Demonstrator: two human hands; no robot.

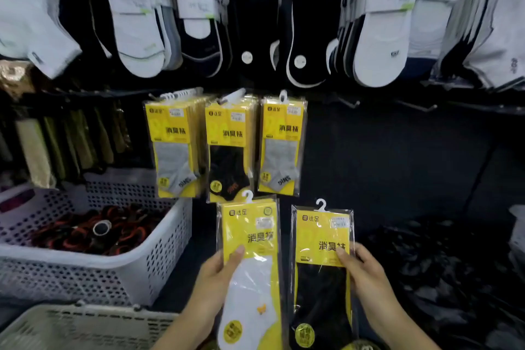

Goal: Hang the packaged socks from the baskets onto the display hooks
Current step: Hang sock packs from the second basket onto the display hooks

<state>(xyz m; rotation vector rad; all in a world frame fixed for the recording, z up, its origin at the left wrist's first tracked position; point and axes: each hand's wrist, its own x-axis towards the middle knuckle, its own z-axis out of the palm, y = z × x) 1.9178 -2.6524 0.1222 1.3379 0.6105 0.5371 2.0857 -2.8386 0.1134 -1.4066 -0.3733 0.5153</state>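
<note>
Both hands busy, one pack each. Left hand [224, 273] grips a pack of white socks [250, 224] at its left edge, thumb laid across the front, fingers out of sight behind. Right hand [362, 273] grips a pack of black socks [321, 293] at its right edge, thumb on the yellow card. Packs upright, side by side and slightly apart, faces to the viewer, each with its white plastic hanger [321, 204] topmost and free; holding low on the pack likely keeps that hanger clear for the hook. Both sit just below the row already hung: grey packs [173, 148] several deep, black packs [228, 148], and another grey pack [281, 145]. Sorting seems to go by colour, so the black pack probably belongs on the middle hook; no white row of this kind shows. Bare hooks [420, 106] stick out to the right, a likely home for the white pack. White basket [164, 253] at left holds dark bundled goods, kind unclear; a second basket [85, 318] sits nearer, its contents hidden. Loose socks hang above.
</note>
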